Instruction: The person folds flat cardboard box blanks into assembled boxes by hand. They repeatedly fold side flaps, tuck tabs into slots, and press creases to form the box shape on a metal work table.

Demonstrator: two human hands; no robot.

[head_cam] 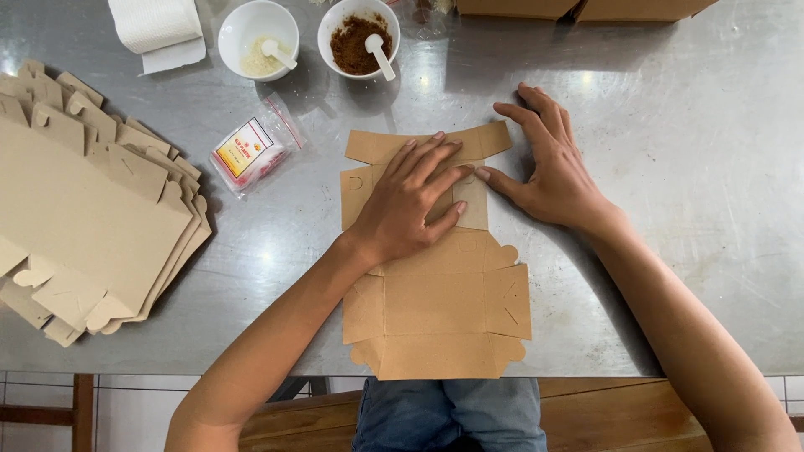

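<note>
A flat brown cardboard box blank [444, 305] lies on the steel table [687, 167] in front of me. My left hand [408, 205] presses flat on its upper half, fingers spread toward the far flap. To the right, my right hand [548, 163] rests on the table, its thumb touching the blank's right edge near a folded side panel. Neither hand grips anything.
A stack of several flat box blanks [84, 201] lies at the left. A small clear packet with a red and yellow label [251, 155], two white bowls with spoons [258, 38] [358, 38], a paper towel roll [157, 25] and brown boxes [578, 8] sit at the back.
</note>
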